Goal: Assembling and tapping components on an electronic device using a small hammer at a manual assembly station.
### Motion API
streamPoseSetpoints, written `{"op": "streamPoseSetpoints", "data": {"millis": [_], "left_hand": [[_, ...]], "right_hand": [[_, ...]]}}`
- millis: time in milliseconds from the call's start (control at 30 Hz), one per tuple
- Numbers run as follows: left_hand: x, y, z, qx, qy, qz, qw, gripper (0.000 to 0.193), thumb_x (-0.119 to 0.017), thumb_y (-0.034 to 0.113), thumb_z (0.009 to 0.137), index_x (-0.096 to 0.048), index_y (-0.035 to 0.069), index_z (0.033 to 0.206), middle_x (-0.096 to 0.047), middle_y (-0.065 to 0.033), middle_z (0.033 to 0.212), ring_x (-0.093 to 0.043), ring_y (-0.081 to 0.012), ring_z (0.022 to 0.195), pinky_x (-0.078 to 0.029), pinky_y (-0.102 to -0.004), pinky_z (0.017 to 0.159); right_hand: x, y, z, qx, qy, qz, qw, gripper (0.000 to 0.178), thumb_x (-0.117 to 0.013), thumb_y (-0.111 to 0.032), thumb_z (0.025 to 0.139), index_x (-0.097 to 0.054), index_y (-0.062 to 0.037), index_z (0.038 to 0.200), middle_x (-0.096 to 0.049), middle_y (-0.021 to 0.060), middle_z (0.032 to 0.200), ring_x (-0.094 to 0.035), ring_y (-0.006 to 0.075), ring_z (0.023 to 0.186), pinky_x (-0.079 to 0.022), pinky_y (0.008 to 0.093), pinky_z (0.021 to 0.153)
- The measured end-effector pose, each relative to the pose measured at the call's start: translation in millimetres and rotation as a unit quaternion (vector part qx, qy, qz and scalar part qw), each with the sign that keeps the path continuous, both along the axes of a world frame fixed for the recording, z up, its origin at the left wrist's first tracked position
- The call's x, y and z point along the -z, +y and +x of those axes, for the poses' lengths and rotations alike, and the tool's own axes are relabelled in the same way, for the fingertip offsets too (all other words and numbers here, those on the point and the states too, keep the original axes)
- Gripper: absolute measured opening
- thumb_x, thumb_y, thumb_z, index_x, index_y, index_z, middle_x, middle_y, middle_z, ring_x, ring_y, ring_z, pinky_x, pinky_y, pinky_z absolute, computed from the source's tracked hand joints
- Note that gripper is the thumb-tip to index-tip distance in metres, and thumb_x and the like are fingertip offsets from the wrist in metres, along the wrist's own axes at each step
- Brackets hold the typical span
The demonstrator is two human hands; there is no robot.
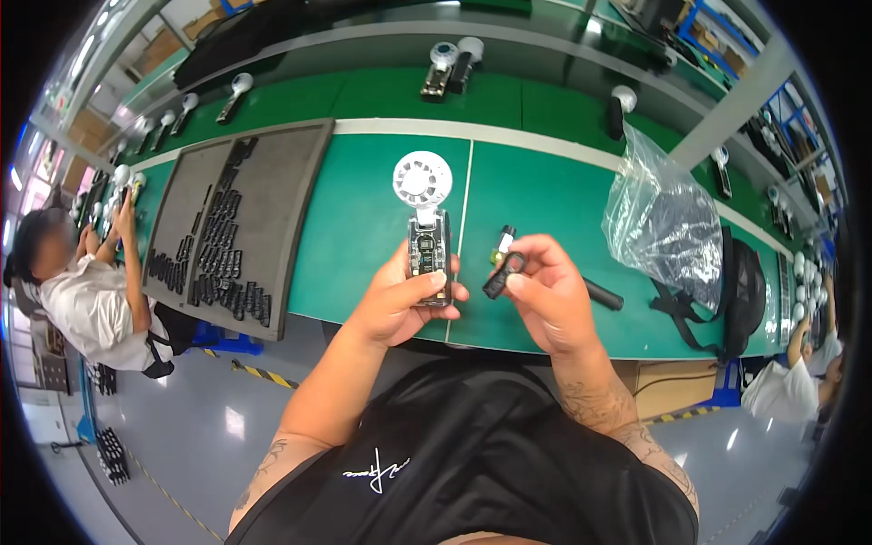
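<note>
In my left hand [392,302] is a small handheld fan [423,182], held upright with its round white head away from me. Its dark body shows a circuit board, and my thumb presses on the lower part. To the right, my right hand [561,292] pinches a small black oval part [502,276] with an opening in it, apart from the fan. Just behind these fingers is a small item with a black cap and white middle [505,240], partly hidden. A black cylinder [603,293] lies on the green table beside my right hand.
A grey foam tray [304,182] with rows of small black parts lies left. At right are a clear plastic bag [636,204] of dark pieces and a black backpack [747,295]. More fans [441,68] stand on the green belt behind. People sit left [82,295] and right [786,386].
</note>
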State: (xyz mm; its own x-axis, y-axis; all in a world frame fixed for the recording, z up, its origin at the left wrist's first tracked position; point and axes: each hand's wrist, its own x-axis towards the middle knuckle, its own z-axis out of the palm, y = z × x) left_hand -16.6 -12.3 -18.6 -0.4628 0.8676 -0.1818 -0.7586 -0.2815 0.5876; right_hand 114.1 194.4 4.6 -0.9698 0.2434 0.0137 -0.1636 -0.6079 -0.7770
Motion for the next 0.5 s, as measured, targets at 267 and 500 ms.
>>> {"op": "streamPoseSetpoints", "data": {"millis": [267,500], "left_hand": [[-19.9,36.6,32.4,-0.05,0.384,-0.193,0.902,0.079,-0.068,0.0,0.09,-0.028,0.003,0.158,-0.058,-0.0218,0.133,-0.065,-0.0298,0.115,-0.054,-0.0391,0.098],[-20.6,45.8,40.8,-0.101,0.531,-0.207,0.816,0.08,-0.065,0.001,0.089,-0.026,0.0,0.159,-0.057,-0.0218,0.136,-0.062,-0.0283,0.116,-0.053,-0.0368,0.095]], "right_hand": [[12.2,-19.6,-1.1,0.086,-0.055,0.166,0.981,0.036,-0.069,0.009,0.091,-0.061,-0.0007,0.125,-0.065,0.0092,0.107,-0.063,0.0137,0.095,-0.055,0.026,0.087],[15.2,-25.5,0.2,0.127,-0.032,0.196,0.972,0.035,-0.071,0.011,0.089,-0.064,0.0002,0.122,-0.066,0.0093,0.105,-0.063,0.0117,0.093,-0.056,0.0243,0.086]]}}
